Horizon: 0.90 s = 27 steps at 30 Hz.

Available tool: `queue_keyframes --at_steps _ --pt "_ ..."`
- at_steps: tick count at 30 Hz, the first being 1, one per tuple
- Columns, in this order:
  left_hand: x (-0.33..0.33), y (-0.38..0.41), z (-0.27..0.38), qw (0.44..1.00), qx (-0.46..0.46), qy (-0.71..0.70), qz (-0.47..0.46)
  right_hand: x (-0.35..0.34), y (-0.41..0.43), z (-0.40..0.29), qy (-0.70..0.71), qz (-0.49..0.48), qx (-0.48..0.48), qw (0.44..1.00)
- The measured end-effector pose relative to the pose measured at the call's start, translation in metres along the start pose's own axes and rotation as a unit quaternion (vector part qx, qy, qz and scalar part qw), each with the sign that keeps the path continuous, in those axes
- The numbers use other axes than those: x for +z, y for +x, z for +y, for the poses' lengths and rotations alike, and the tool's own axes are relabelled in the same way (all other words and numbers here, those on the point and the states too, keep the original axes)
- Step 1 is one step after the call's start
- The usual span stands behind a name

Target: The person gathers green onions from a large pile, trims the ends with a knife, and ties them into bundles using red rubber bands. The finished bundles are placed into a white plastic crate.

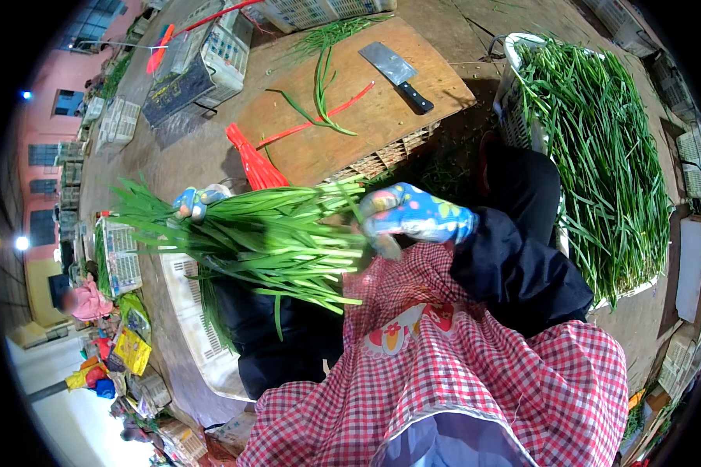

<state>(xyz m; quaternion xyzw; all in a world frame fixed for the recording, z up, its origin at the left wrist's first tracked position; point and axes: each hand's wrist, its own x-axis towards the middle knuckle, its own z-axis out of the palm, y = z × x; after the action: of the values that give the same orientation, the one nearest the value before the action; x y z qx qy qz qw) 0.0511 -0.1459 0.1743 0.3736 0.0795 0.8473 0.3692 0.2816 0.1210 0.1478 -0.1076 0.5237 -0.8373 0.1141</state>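
Note:
A thick bundle of flat green leaves with pale stems, like garlic chives (269, 239), lies across in front of me. My left hand (201, 201), in a patterned glove, grips its leafy end. My right hand (385, 222), in a blue patterned glove with a soiled palm, is at the cut stem ends with its fingers apart and somewhat blurred. Beyond them is a wooden board (350, 87) on a plastic crate. On the board lie a cleaver (394, 70) with a black handle, a red strip (321, 119) and a few loose leaves (321, 93). Red plastic ties (254, 160) hang at its near-left edge.
A white basket (517, 108) heaped with green leaves (607, 163) stands at the right. Another white basket (210, 362) is at the left by my leg. Crates (225, 55) stand behind the board. A person in pink (90, 300) is at the far left.

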Motion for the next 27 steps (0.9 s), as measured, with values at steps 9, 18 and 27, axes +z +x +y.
queue_keyframes --at_steps 9,18,27 --pt "-0.004 0.002 -0.003 1.0 0.002 -0.003 -0.008 -0.02 -0.037 -0.013 -0.269 0.081 0.134 0.95" --pt "-0.01 0.008 -0.01 1.0 -0.008 -0.005 -0.011 0.023 -0.005 0.008 -0.018 0.181 0.096 0.979" --pt "0.005 0.002 -0.005 1.0 0.001 0.008 -0.009 -0.036 -0.052 0.018 -0.52 0.089 0.172 0.832"
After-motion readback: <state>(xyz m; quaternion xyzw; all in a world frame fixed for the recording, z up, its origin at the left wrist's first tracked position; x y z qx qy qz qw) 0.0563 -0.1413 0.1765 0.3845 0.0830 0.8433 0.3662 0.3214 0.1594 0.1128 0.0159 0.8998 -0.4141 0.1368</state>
